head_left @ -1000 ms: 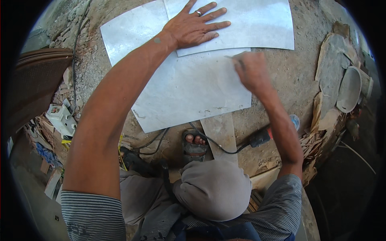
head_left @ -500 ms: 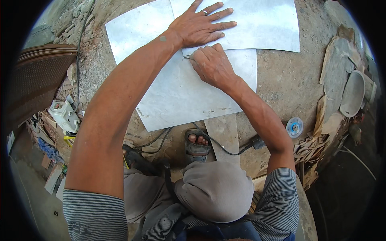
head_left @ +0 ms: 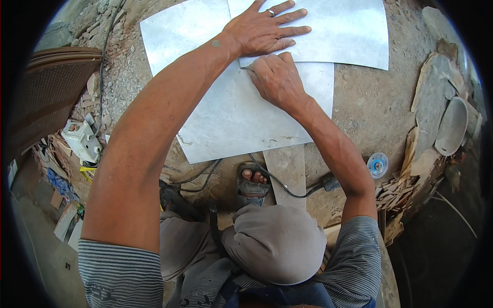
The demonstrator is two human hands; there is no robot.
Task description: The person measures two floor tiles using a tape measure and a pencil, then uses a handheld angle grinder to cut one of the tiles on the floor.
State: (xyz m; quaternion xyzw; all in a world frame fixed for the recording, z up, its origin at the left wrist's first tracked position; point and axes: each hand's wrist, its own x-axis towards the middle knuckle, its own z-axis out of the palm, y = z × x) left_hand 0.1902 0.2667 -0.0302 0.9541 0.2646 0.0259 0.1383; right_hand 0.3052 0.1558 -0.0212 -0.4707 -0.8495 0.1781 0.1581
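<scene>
My left hand (head_left: 267, 32) lies flat on the upper whitish, glossy sheet (head_left: 349, 38), its fingers spread and a ring on one of them. That sheet overlaps a larger lower sheet (head_left: 226, 123) of the same look. Just below my left hand, my right hand (head_left: 277, 79) is closed beside the upper sheet's near edge, close to its left corner, and rests over the lower sheet. A thin dark pointed tool (head_left: 245, 67) sticks out from its fingers on the left; the rest of it is hidden in the grip.
Near my right forearm lies a corded power tool with a round blue-centred disc (head_left: 377, 165). Black cables (head_left: 208, 177) run by my sandalled foot (head_left: 253, 182). A white electrical box (head_left: 82, 141) stands left, below brown ribbed panels (head_left: 61, 82). An oval grey basin (head_left: 452, 126) and broken pieces lie right.
The whole view has shifted slightly, so the sheets and hands sit a little more to the right. Both hands keep nearly the same places on the sheets.
</scene>
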